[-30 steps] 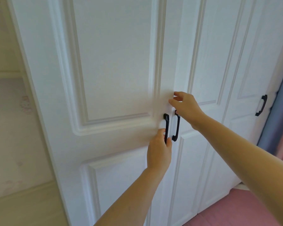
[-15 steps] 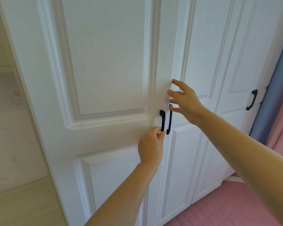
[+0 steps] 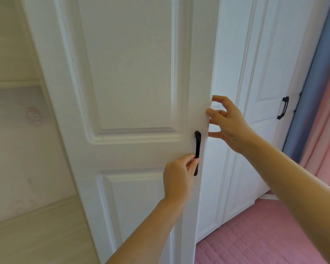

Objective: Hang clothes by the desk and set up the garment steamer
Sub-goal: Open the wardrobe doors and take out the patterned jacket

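Note:
A white panelled wardrobe door (image 3: 133,77) fills the middle of the head view, swung partly out toward me. My left hand (image 3: 178,177) is closed on the lower part of its black handle (image 3: 197,144). My right hand (image 3: 228,123) has its fingers curled around the door's free edge just above the handle. The neighbouring white door (image 3: 242,92) stands behind that edge, its handle hidden. No clothes and no garment steamer are in view.
Another white door panel with a black handle (image 3: 283,107) stands further right. A blue and pink curtain (image 3: 324,88) hangs at the right edge. A pink quilted surface (image 3: 259,239) lies below. A pale wall (image 3: 17,130) is on the left.
The left door has swung out toward me, covering the second handle. My right hand went from that handle to the door's edge. My left hand kept its hold on the handle.

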